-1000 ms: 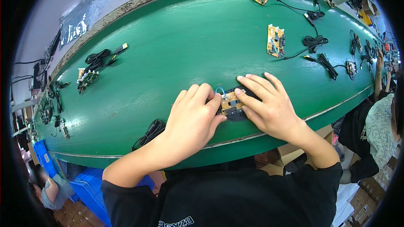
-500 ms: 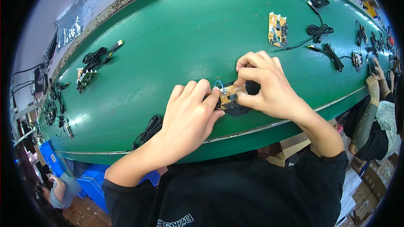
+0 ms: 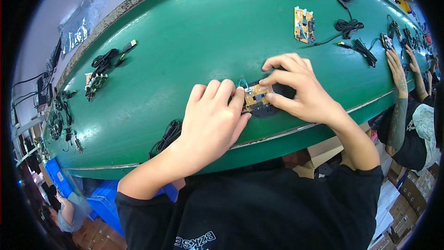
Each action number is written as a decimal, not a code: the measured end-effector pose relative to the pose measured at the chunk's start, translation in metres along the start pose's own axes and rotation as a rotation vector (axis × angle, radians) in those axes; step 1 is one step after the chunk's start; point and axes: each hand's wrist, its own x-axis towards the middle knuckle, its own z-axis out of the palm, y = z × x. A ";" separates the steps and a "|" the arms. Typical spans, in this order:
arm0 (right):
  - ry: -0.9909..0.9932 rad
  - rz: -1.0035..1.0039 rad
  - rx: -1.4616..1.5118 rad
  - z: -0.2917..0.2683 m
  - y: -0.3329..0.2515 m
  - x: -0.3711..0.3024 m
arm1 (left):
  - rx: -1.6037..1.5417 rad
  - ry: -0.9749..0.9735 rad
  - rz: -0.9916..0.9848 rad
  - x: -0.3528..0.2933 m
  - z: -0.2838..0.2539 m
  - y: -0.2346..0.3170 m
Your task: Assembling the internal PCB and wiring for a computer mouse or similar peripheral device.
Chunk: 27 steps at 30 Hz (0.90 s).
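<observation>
A tan circuit board (image 3: 257,93) with black components rests in a black plastic shell (image 3: 265,112) on the green bench. Blue and white wires (image 3: 242,82) loop up from its far left corner. My left hand (image 3: 210,115) grips the left end of the board and shell, its thumb near the front edge and fingers curled at the far side. At the right end, the thumb and index finger of my right hand (image 3: 307,90) touch the board's edges; its other fingers are bent above. A coiled black cable (image 3: 169,135) lies left of my left wrist.
Another tan board (image 3: 304,25) with its black cable (image 3: 349,27) lies to the far right. On the left are a board (image 3: 95,84) and a bundled cable (image 3: 105,60). Blue bins (image 3: 105,206) stand below the bench. A co-worker's tattooed arm (image 3: 398,118) reaches in at right.
My right fingers have spread a little on the board, the index finger shifting toward its far edge. Hands and board appear slightly higher. The co-worker's hand has moved farther onto the bench.
</observation>
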 end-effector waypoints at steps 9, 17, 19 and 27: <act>0.049 -0.043 -0.173 0.008 -0.021 -0.023 | -0.138 0.027 0.019 0.000 0.008 0.000; 0.085 0.109 0.001 0.009 -0.005 0.002 | -0.061 -0.039 0.031 0.007 0.008 -0.001; 0.098 0.101 -0.015 0.007 -0.010 0.006 | -0.026 0.000 0.029 0.006 0.002 -0.001; 0.068 0.111 0.057 0.006 0.000 0.000 | -0.031 -0.015 0.046 0.009 0.004 -0.001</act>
